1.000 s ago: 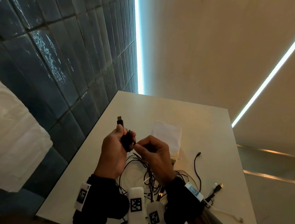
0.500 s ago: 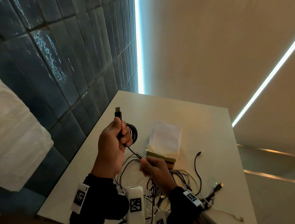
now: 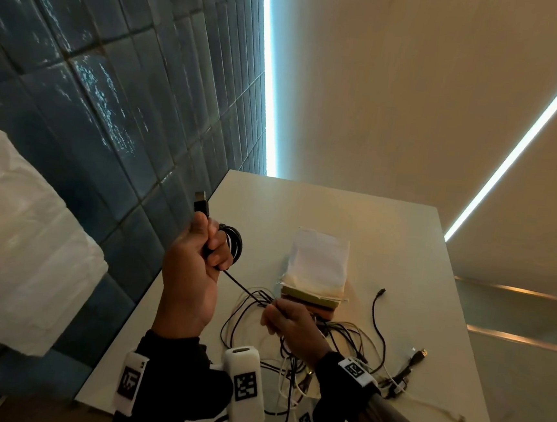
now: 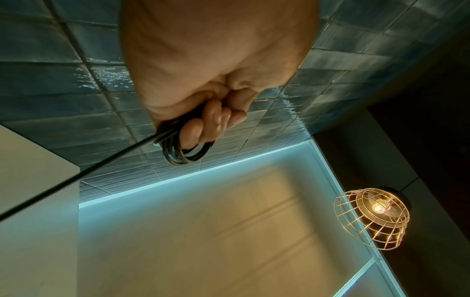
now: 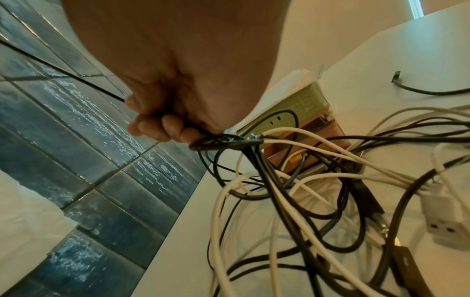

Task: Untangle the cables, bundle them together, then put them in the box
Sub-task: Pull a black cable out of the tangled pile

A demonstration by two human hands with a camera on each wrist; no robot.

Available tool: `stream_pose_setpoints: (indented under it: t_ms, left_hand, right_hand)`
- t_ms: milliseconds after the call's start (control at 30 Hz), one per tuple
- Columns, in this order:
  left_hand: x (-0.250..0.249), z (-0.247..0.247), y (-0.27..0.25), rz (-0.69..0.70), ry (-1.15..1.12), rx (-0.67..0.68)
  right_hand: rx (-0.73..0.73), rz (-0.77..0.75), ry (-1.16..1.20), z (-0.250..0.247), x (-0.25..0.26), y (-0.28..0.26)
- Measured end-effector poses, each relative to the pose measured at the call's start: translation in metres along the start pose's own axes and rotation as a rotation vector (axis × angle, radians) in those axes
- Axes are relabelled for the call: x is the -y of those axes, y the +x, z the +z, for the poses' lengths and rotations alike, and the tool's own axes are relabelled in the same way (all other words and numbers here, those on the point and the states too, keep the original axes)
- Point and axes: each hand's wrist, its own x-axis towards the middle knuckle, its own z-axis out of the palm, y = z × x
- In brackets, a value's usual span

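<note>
My left hand is raised over the table's left edge and grips a small coil of black cable, its USB plug sticking up past the thumb. The wrist view shows the coil looped round the curled fingers. A taut black strand runs down from the coil to my right hand, which holds it in curled fingers just above the tangle of black and white cables on the table. The box sits behind the tangle under a white cloth.
The white table butts against a blue tiled wall on the left. Loose cable ends and plugs lie to the right of the tangle. A white adapter lies among the cables. A wire lamp hangs overhead.
My right hand has dropped away from the left, down to the tangle, running along the black strand. My left hand has lifted the coil a little up and left.
</note>
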Motion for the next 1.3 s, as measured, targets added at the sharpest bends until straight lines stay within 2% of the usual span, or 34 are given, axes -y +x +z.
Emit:
stream_pose_setpoints:
  t_ms: [100, 167, 233, 333, 433, 567, 633, 767, 833, 1300]
  left_hand:
    - [0.000, -0.002, 0.000, 0.004, 0.035, -0.023]
    - [0.001, -0.003, 0.001, 0.006, 0.087, -0.035]
    - [0.005, -0.004, 0.003, 0.002, 0.148, -0.045]
    - [0.016, -0.004, 0.005, -0.037, 0.228, -0.074]
    - [0.027, 0.002, 0.004, -0.120, 0.307, -0.097]
    - [0.034, 0.012, 0.002, -0.215, 0.397, -0.108]
    - [0.035, 0.015, 0.002, -0.244, 0.355, -0.113]
    - [0.034, 0.014, 0.003, -0.282, -0.051, -0.064]
    - [0.035, 0.013, 0.005, -0.276, -0.170, -0.041]
    - [0.051, 0.007, 0.007, -0.185, -0.217, -0.058]
  right_hand:
    - [-0.034, 0.013, -0.092, 0.000, -0.003, 0.007]
    - [-0.131, 0.029, -0.125, -0.004, 0.000, 0.013]
    - [-0.242, 0.053, -0.045, -0.010, 0.015, 0.017]
    - [-0.322, -0.011, 0.108, -0.018, 0.050, 0.017]
    - [-0.313, -0.141, 0.144, -0.019, 0.082, 0.013]
    - [-0.223, -0.289, 0.162, -0.010, 0.100, 0.006]
    - [-0.175, -0.327, 0.183, -0.007, 0.098, 0.004]
    - [-0.129, -0.284, 0.195, -0.006, 0.081, 0.004]
    - [-0.120, -0.242, 0.180, -0.007, 0.068, 0.006]
    - [-0.123, -0.108, 0.065, -0.011, 0.016, 0.009]
